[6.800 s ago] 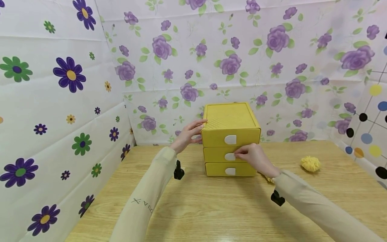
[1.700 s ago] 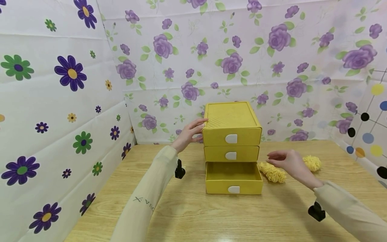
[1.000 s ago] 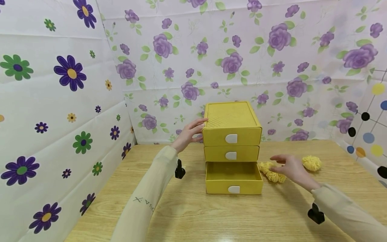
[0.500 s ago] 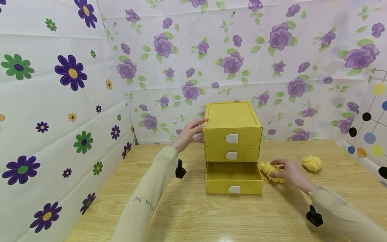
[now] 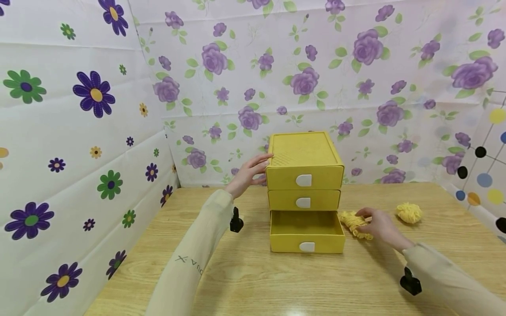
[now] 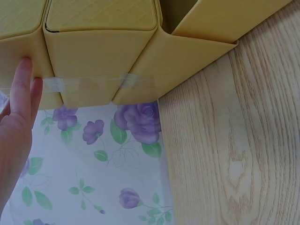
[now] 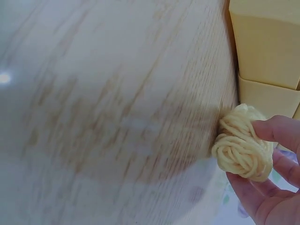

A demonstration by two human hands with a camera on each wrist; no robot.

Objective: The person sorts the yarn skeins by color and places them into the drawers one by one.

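Observation:
A yellow three-drawer box (image 5: 304, 149) stands on the table, its bottom drawer (image 5: 308, 244) pulled out and bare inside. The upper two drawers are closed. My left hand (image 5: 246, 176) rests its extended fingers against the box's left side, near the top edge. To the right of the box, my right hand (image 5: 381, 227) holds a skein of yellow yarn (image 5: 352, 223) between thumb and fingers. In the right wrist view the thumb lies on one side of the yarn (image 7: 243, 147) and the fingers on the other.
A second bundle of yellow yarn (image 5: 409, 213) lies farther right on the wooden table (image 5: 253, 281). Flowered sheets cover the back wall (image 5: 221, 87) and left wall (image 5: 79, 153). White tabs mark the drawer fronts.
The bottom drawer, closed at first, now stands out. My right hand has left the middle drawer's tab, moved right and down, and taken hold of the yarn skein. My left hand stays put.

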